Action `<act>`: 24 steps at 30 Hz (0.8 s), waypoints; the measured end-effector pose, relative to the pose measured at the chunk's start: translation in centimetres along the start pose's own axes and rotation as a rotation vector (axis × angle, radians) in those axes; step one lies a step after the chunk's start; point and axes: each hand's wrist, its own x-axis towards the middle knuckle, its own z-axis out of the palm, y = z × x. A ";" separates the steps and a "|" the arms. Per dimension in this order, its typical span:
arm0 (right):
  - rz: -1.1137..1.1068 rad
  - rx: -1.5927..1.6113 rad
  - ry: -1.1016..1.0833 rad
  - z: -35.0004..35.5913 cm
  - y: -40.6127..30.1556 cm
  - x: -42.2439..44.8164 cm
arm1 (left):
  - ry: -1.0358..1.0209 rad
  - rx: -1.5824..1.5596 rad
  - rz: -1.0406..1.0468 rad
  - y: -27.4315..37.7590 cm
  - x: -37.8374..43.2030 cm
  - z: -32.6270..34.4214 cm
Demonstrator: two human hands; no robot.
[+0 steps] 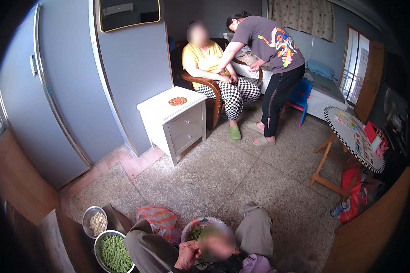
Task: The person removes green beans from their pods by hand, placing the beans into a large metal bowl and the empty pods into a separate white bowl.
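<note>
Low in the view, my left hand [188,254] is raised between my knees with its fingertips drawn together; whether something is between them cannot be told. A blurred patch beside it hides my right hand. Just beyond is a lined basket [191,226] holding green pods. To the left, a metal bowl [97,241] contains shelled green beans [115,254], and a smaller metal bowl [85,218] behind it contains pale pieces [98,223]. A red-and-white striped plastic bag [157,215] lies between the bowls and the basket.
A white two-drawer cabinet [186,124] stands ahead. Beyond it one person [205,56] sits in a wooden armchair [216,89], while another person [270,44] bends over them. A round-topped folding table [348,136] stands at right, with red bags [353,201] below.
</note>
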 end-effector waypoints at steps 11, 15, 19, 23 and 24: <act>-0.040 0.016 0.036 0.3 -0.5 -0.3 | -0.014 0.055 0.016 -0.2 0.2 0.0; -0.068 0.034 0.062 0.6 -0.8 -0.7 | -0.034 0.044 0.021 -0.2 0.1 0.1; -0.094 0.069 0.101 0.8 -1.2 -1.3 | -0.039 0.060 0.031 0.6 -0.3 1.1; -0.098 0.054 0.163 1.3 -1.6 -1.4 | -0.026 0.091 0.037 0.6 -0.4 1.2; -0.099 0.054 0.164 0.9 -1.2 -1.1 | -0.027 0.091 0.037 0.6 -0.4 1.2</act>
